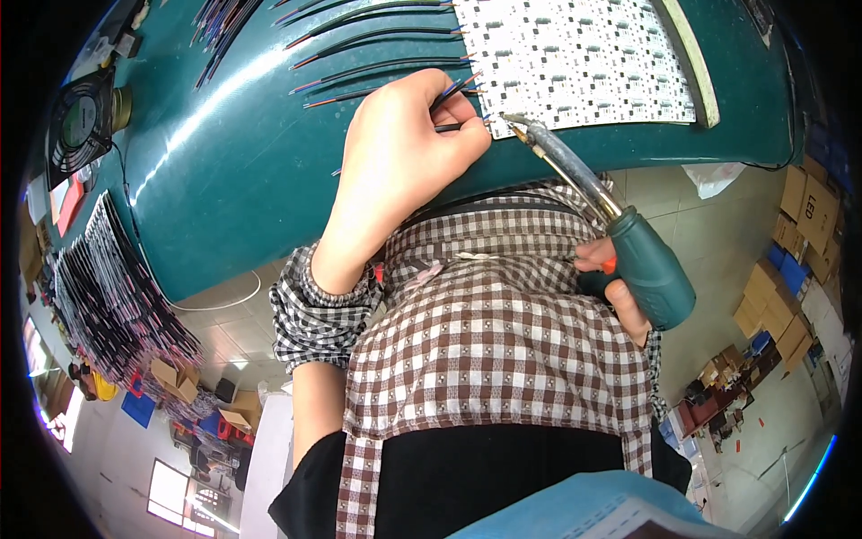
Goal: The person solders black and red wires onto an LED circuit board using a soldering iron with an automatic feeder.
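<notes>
My left hand [395,148] is closed in a pinch on a thin black cable [447,128], at the near left corner of a white circuit board panel [584,63]. My right hand [629,310], partly hidden, grips a green-handled soldering iron [654,269]. Its metal tip points up and left to the same corner, close to the cable's end; whether they touch, I cannot tell. Several black cables [377,67] with coloured wire ends run left from the panel's left edge, past my left hand.
The panel lies on a green tabletop [242,180], beside a pale curved strip [690,63]. At the far left stand a black fan [81,126] and a hanging bundle of cables [117,287]. More loose cables [224,36] lie at the back. Cardboard boxes [777,305] are stacked on the right.
</notes>
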The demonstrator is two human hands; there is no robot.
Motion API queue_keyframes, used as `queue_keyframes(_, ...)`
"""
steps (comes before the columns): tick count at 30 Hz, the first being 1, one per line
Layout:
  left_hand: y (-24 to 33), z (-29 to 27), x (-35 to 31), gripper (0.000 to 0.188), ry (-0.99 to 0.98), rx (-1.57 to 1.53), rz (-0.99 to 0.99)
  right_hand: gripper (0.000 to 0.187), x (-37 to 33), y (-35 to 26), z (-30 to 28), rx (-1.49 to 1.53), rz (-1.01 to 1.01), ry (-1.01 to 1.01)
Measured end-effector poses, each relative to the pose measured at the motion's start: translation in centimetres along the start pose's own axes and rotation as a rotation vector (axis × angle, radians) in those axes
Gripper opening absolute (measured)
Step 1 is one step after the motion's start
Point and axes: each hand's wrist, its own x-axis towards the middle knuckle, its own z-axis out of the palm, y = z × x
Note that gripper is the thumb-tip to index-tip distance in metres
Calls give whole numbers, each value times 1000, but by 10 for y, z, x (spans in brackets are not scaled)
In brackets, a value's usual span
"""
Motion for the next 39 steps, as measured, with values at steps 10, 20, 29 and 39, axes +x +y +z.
queue_keyframes(10,2,-1,1,14,3,37,8,77,0,9,5,111,-36,117)
queue_keyframes(20,3,-2,2,15,3,57,32,74,-7,22,-4,11,-12,70)
queue_keyframes(29,3,-1,3,16,0,85,18,51,0,-3,0,28,-24,2)
queue_keyframes(39,-2,-24,-8,17,-97,46,155,55,11,-3,-13,244,-155,109)
